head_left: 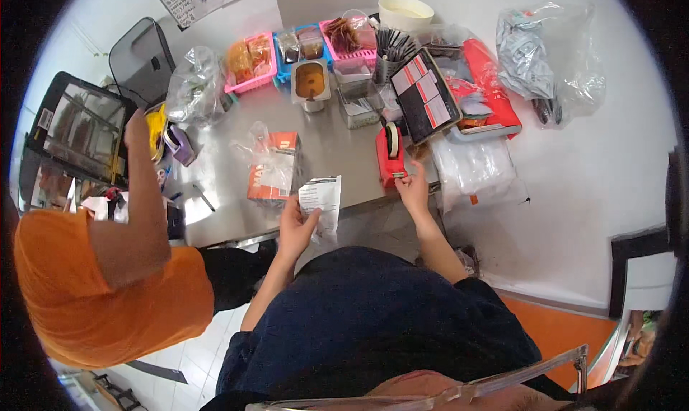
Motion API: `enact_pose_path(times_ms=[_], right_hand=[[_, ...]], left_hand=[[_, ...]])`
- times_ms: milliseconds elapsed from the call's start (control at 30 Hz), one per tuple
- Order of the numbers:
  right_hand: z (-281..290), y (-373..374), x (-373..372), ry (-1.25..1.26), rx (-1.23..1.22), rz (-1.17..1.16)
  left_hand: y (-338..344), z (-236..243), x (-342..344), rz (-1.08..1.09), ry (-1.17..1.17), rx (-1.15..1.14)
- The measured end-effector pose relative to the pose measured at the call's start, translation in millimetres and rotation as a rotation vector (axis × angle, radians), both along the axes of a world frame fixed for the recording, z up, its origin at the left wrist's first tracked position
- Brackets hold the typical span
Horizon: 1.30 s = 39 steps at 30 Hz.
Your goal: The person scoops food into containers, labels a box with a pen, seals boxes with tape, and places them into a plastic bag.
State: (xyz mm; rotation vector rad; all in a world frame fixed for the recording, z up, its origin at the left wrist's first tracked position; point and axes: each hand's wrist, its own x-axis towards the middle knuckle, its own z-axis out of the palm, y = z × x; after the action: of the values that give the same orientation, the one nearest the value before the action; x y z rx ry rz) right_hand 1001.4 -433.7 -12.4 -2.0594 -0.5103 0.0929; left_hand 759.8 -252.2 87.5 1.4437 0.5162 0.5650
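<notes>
1 orange carton in clear wrap point(273, 168) lies on the steel counter point(337, 149), beside 1 red tape dispenser point(391, 155). Your left hand point(296, 228), raised at the counter's edge, pinches 1 white printed receipt point(321, 204) between thumb and fingers. Your right hand point(414, 188) reaches forward, its fingertips closed on the dispenser's near end.

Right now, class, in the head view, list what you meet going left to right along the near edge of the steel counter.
Orange carton in a clear bag → left hand holding a paper receipt → red tape dispenser with the right hand touching it → flat clear plastic bags.
</notes>
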Motion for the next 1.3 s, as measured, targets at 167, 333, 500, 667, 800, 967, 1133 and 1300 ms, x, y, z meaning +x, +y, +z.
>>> enact_pose_path(times_ms=[167,333,500,667,800,967,1133,1300], right_hand=[[59,-2,-8,-0.049,-0.252,0.0],[132,61,-45,0.382,0.456,0.566],[152,130,-68,0.741,0.559,0.746],[102,207,-49,0.611,0.611,0.603],[69,259,-29,0.457,0.494,0.431],[37,287,-29,0.317,0.284,0.401],[13,303,-4,1.256,0.342,0.206],[14,268,-29,1.135,0.535,0.02]], left_hand=[[-10,6,-3,0.051,0.018,-0.01],[-4,-4,-8,0.019,0.034,0.051],[17,22,-9,0.005,0.095,0.017],[55,1,-23,0.08,0.019,0.048],[89,-15,-33,0.116,0.141,0.04],[103,-12,-31,0.152,0.231,0.025],[112,-30,-35,0.118,0.271,0.014],[111,-19,-40,0.131,0.258,0.011]])
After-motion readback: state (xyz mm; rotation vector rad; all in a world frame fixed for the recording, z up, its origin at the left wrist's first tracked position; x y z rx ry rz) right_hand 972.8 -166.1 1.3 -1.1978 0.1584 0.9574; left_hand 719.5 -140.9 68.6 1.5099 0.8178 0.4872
